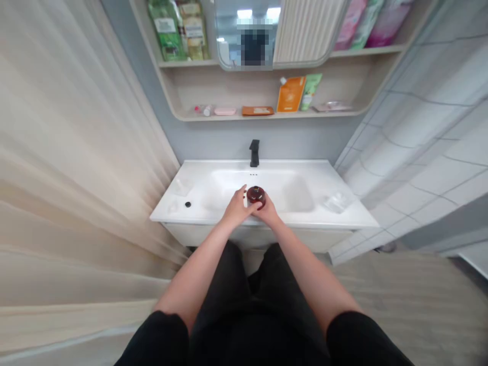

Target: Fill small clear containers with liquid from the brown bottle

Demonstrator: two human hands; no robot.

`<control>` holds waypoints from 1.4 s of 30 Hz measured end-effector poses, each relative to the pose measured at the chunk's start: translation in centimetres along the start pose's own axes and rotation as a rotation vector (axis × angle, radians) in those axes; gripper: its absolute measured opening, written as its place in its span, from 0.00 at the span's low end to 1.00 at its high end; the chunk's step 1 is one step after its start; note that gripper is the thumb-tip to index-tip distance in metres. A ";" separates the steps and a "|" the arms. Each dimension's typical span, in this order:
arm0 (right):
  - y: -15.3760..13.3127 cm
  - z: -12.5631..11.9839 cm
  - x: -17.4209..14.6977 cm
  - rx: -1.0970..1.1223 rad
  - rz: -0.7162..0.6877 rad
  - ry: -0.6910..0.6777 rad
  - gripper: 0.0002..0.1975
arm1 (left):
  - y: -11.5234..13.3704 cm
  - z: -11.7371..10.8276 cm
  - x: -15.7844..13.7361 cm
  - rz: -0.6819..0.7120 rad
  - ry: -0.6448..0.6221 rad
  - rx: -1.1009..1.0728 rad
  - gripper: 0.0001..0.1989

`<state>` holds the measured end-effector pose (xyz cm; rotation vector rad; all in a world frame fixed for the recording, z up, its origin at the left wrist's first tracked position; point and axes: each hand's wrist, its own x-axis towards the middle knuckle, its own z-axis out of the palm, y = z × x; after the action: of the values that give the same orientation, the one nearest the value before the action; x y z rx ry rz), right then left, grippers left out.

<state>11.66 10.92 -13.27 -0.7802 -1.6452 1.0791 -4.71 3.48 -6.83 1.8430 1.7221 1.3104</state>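
A round, dark red-brown jar (256,195) with a glossy lid is held over the front of the white sink. My right hand (269,210) wraps the jar's right side, fingers closed on it. My left hand (235,207) is on the other side, its thumb reaching across the jar's front. The left fingers are spread, with a gap between them and the jar. Behind both hands lies the sink basin (297,190), below a black faucet (254,152).
A small black round piece (188,204) lies on the counter's left. Clear items (337,202) sit at its right end. Above, a shelf holds an orange pouch (291,94), a green tube (310,92) and a pink case (224,111). A curtain (76,152) hangs at left.
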 end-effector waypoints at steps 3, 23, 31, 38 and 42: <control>0.6 -0.4 -0.2 0.012 0.041 0.037 0.48 | -3.3 -5.5 -0.8 -0.068 0.001 0.111 0.28; 0.8 -1.0 -0.1 -0.013 0.110 -0.030 0.41 | -11.7 -17.7 2.4 -0.285 -0.194 0.665 0.11; 0.3 -1.0 -0.1 -0.011 0.133 -0.040 0.42 | -1.4 -7.6 2.7 -0.129 0.017 -0.490 0.20; 0.7 -0.8 0.1 -0.070 0.168 -0.013 0.41 | -3.1 -6.7 1.2 -0.235 0.109 -0.485 0.21; 0.7 -0.5 0.3 -0.064 0.157 -0.047 0.41 | -4.8 -7.6 -1.3 -0.351 0.136 -0.500 0.22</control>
<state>12.07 11.61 -13.71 -0.9455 -1.6869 1.1659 -13.39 0.77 -6.76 1.1449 1.5071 1.5584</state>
